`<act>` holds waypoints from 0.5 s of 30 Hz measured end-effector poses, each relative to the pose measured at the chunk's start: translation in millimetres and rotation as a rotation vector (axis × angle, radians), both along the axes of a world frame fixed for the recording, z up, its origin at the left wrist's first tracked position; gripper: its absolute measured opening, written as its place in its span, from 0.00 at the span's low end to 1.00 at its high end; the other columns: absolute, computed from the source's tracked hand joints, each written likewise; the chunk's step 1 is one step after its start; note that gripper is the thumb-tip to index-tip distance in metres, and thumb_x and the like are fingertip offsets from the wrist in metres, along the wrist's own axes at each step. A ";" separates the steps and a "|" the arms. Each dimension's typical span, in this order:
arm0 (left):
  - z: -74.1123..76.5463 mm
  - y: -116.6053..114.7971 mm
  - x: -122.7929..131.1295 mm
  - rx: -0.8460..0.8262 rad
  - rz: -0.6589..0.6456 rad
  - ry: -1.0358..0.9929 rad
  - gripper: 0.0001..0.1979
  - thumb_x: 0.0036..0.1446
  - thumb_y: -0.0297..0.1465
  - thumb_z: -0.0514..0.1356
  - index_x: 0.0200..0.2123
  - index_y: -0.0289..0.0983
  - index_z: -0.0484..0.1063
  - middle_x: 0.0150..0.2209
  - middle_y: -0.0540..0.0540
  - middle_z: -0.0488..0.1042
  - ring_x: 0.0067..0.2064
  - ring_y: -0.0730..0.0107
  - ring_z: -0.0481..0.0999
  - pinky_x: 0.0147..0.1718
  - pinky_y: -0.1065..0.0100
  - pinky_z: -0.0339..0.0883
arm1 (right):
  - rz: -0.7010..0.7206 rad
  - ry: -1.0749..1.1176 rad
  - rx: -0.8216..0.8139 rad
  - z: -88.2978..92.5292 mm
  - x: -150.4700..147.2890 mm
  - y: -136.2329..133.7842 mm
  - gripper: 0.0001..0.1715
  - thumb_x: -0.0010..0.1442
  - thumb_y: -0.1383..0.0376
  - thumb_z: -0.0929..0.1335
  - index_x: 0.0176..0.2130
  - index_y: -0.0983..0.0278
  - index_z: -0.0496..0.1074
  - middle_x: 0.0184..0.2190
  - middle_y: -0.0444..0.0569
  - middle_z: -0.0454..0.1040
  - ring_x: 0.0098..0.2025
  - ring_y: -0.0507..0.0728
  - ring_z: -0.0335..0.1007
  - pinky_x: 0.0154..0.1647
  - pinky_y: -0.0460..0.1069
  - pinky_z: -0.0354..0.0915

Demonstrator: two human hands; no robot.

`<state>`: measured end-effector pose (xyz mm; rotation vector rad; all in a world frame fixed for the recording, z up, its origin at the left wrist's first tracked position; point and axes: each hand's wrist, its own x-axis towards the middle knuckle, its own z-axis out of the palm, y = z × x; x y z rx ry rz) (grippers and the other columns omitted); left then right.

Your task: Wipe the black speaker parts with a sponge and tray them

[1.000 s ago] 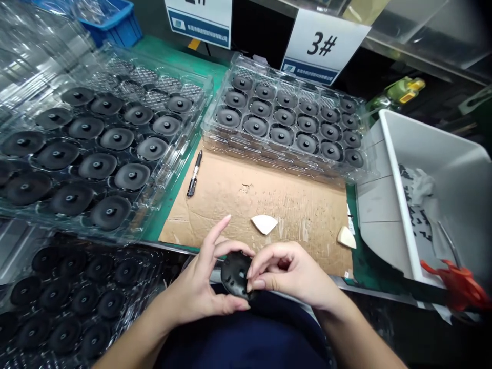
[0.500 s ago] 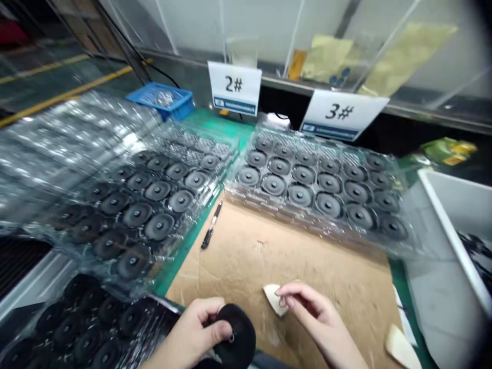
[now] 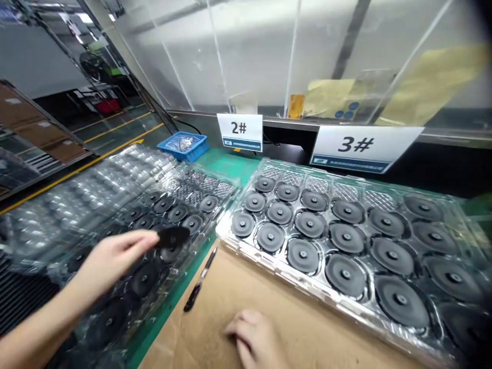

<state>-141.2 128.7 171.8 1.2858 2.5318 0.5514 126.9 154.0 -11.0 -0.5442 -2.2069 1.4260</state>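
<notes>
My left hand [image 3: 126,251] pinches the edge of a black rubber-like disc [image 3: 172,237], blurred by motion, above the left clear plastic tray [image 3: 226,197]. Rows of similar discs with small centre hubs sit in that tray's pockets. My right hand [image 3: 257,335] is low over the brown cardboard sheet [image 3: 230,287], its fingers curled in; whatever they may hold is hidden. A black pen [image 3: 200,281] lies on the cardboard between the hands. Right of it stands another clear tray [image 3: 261,260], filled mostly with black discs [image 3: 303,254].
Stacked clear trays [image 3: 77,195] spread out at the left. A blue bin [image 3: 198,149] with a clear bag stands behind them on the green table surface [image 3: 230,166]. Signs marked 2# [image 3: 240,132] and 3# [image 3: 361,148] stand along the back, before a clear plastic curtain [image 3: 261,61].
My left hand has carried the black disc forward and left, over the left tray. My right hand has left the white wedge piece, which is out of view; the camera has tilted up.
</notes>
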 end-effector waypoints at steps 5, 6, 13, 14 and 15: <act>-15.6 101.0 -37.4 0.017 -0.152 0.244 0.29 0.60 0.45 0.43 0.40 0.27 0.73 0.52 0.47 0.67 0.55 0.64 0.64 0.56 0.67 0.50 | -0.058 0.012 -0.034 -4.1 -1.4 1.6 0.21 0.48 0.77 0.60 0.37 0.61 0.73 0.33 0.47 0.73 0.36 0.53 0.70 0.37 0.44 0.62; -25.2 115.2 -42.8 0.009 -0.133 0.260 0.30 0.60 0.45 0.42 0.41 0.25 0.72 0.50 0.46 0.69 0.53 0.61 0.65 0.55 0.65 0.52 | -0.062 0.013 -0.037 -4.8 -2.6 1.8 0.21 0.47 0.77 0.60 0.37 0.62 0.74 0.32 0.46 0.73 0.36 0.54 0.70 0.37 0.44 0.62; -66.0 124.2 -61.7 -0.019 -0.106 0.323 0.30 0.60 0.42 0.42 0.46 0.19 0.66 0.53 0.42 0.66 0.57 0.50 0.60 0.56 0.57 0.51 | -0.064 -0.006 -0.061 0.4 0.3 1.5 0.21 0.49 0.77 0.61 0.38 0.61 0.73 0.35 0.45 0.73 0.38 0.52 0.69 0.40 0.43 0.62; -62.7 115.2 -63.2 -0.014 -0.134 0.323 0.28 0.61 0.41 0.43 0.46 0.19 0.66 0.54 0.41 0.65 0.58 0.50 0.59 0.57 0.58 0.49 | -0.060 -0.009 -0.066 2.5 2.1 2.1 0.21 0.49 0.77 0.61 0.39 0.60 0.73 0.36 0.44 0.73 0.39 0.52 0.69 0.41 0.43 0.62; -57.5 104.0 -64.7 -0.006 -0.165 0.320 0.26 0.61 0.40 0.44 0.46 0.20 0.66 0.55 0.41 0.64 0.58 0.51 0.58 0.57 0.58 0.49 | -0.057 -0.012 -0.070 4.6 3.8 2.7 0.21 0.50 0.77 0.61 0.40 0.60 0.73 0.37 0.44 0.73 0.39 0.51 0.69 0.42 0.42 0.62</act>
